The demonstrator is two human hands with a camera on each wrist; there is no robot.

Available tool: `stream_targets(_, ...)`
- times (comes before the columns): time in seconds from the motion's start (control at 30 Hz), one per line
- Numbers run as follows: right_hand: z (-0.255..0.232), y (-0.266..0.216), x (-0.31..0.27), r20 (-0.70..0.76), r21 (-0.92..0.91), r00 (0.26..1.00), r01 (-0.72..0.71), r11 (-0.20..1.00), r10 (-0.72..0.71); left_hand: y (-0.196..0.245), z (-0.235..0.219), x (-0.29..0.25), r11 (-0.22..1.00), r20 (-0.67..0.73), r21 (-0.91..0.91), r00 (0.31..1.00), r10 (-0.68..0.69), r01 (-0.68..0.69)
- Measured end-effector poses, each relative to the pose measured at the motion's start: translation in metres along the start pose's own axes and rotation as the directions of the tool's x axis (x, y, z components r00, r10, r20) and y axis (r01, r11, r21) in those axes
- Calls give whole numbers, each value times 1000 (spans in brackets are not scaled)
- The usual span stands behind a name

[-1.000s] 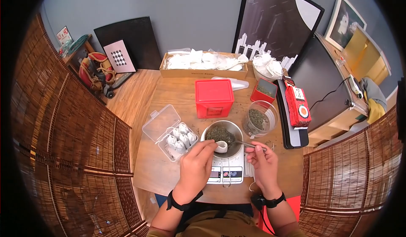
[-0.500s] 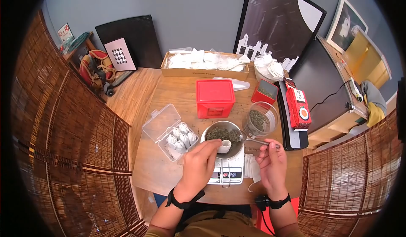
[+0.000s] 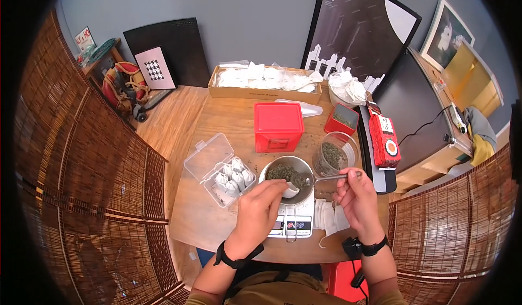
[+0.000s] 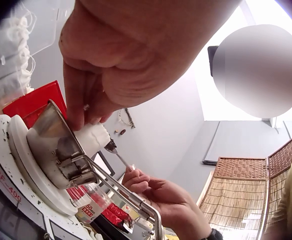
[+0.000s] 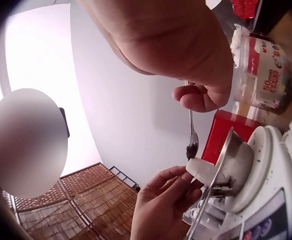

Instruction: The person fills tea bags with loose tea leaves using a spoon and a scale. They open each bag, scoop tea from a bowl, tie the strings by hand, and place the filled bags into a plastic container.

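Note:
My left hand (image 3: 258, 210) pinches a small white bag (image 3: 291, 190) at the near side of the metal bowl (image 3: 308, 196), which holds dark dried leaves and stands on a white scale (image 3: 305, 226). In the left wrist view the bag (image 4: 92, 138) leans out over the bowl's rim. My right hand (image 3: 360, 204) pinches the handle of a metal spoon (image 3: 328, 178). The right wrist view shows the spoon (image 5: 194, 137) pointing down, dark leaves in its tip, close to the mouth of the bag (image 5: 201, 171).
Left of the scale lies an open clear box (image 3: 222, 200) with several filled white bags. A red tin (image 3: 278, 128) stands behind the bowl, a clear jar (image 3: 335, 152) of leaves to its right. Flat white bags (image 3: 324, 216) lie beside the scale; a cardboard box (image 3: 265, 93) stands behind.
My right hand has moved right and slightly up with the spoon, whose tip has lifted from the leaves to beside the bag. The bag now tilts toward the spoon.

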State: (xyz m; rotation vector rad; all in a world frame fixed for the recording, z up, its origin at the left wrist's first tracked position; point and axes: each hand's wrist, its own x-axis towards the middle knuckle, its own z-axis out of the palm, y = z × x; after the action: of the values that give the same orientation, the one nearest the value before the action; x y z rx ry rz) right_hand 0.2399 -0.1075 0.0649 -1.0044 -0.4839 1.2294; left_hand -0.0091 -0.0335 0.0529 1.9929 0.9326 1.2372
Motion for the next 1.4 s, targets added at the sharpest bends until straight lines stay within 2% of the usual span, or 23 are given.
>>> stream_targets(0.27, 4, -31, 26, 129, -173, 991, -4, 985, 26, 3, 0, 2, 1000, 1, -10, 1000, 19, -19)
stream_targets(0.43, 11, -46, 34, 181, -369, 974, -60, 927, 135, 0, 1, 2, 1000, 12, -19, 1000, 16, -16)
stream_targets(0.57, 20, -55, 36, 225, -443, 965, -22, 896, 135, 1, 1, 1, 1000, 6, -21, 1000, 9, -9)
stream_targets(0.63, 32, -65, 30, 244, -581, 962, 42, 813, 125, 2, 1, 1, 1000, 8, -21, 1000, 11, -11)
stream_targets(0.67, 36, -68, 29, 243, -581, 962, 41, 813, 125, 2, 1, 1, 1000, 9, -21, 1000, 15, -14)
stream_targets(0.73, 43, -73, 26, 350, -664, 933, 189, 724, 78, 3, 1, 1, 1000, 12, -20, 1000, 11, -11)
stream_targets(0.77, 48, -75, 24, 350, -664, 934, 189, 724, 77, 3, 1, 1, 1000, 13, -19, 1000, 8, -8)
stream_targets(0.83, 57, -78, 18, 397, -754, 916, 288, 591, 61, 3, 1, 1, 1000, 14, -24, 1000, 6, -5)
stream_targets(0.97, 71, -81, 7, 432, -787, 900, 351, 507, 48, 2, 2, 1, 999, 10, -41, 1000, -15, 16)
stream_targets(1.03, 72, -79, 3, 539, -754, 841, 500, 427, -33, 3, 3, 1, 999, 8, -45, 1000, -24, 24)
stream_targets(1.2, 62, -66, -3, 505, -745, 849, 521, 417, -158, 3, 1, -1, 999, -2, -39, 1000, -25, 25)
stream_targets(1.27, 55, -58, 0, 471, -762, 859, 512, 397, -204, 3, 0, -3, 984, 5, -116, 991, -136, 136)
stream_targets(1.33, 47, -46, 1, 559, -791, 803, 591, 156, -208, 2, -2, -7, 983, -2, -122, 990, -138, 137)
stream_targets(1.4, 36, -24, 6, 570, -769, 782, 616, 173, -253, 2, -3, -8, 982, -11, -128, 990, -141, 139)
